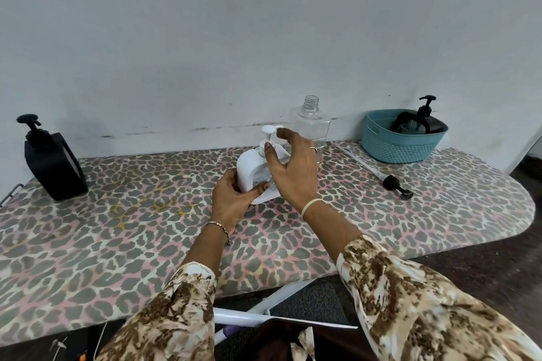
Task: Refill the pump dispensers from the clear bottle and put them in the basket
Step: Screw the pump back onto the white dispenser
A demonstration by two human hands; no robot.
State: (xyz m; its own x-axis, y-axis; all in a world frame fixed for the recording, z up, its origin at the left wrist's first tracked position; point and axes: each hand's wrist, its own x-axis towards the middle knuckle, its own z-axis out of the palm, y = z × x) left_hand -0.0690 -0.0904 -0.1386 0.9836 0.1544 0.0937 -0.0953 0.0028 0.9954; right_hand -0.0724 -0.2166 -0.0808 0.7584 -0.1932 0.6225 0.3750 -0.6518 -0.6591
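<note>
The white dispenser (249, 167) stands upright in the middle of the ironing board (146, 228), just in front of the clear bottle (311, 123). The left hand (234, 199) grips its lower body, with the thumb across the front and the other fingers curled round the side. The right hand (296, 167) is at the top: its thumb lies on the collar under the white pump head (268, 130) and the index finger curves round behind the stem, so it seems to pinch the pump there; the other fingers are spread and loose. The body looks like hard, smooth plastic, stiff and not fragile, and probably light if it is little filled, so it can tip or slide on the cloth cover when the collar is turned. The low grip with the left hand is a good place to hold it, because the pump head alone would turn or sink. The clear bottle has no cap and shows liquid only in its lower part; its thin walls may bend under a strong squeeze, so the flat sides are better to take. A black dispenser (431, 121) already sits in the teal basket (393, 149) at the right end. Another black dispenser (55, 167) stands at the left end, and a loose black pump (396, 184) with its tube lies near the basket.
</note>
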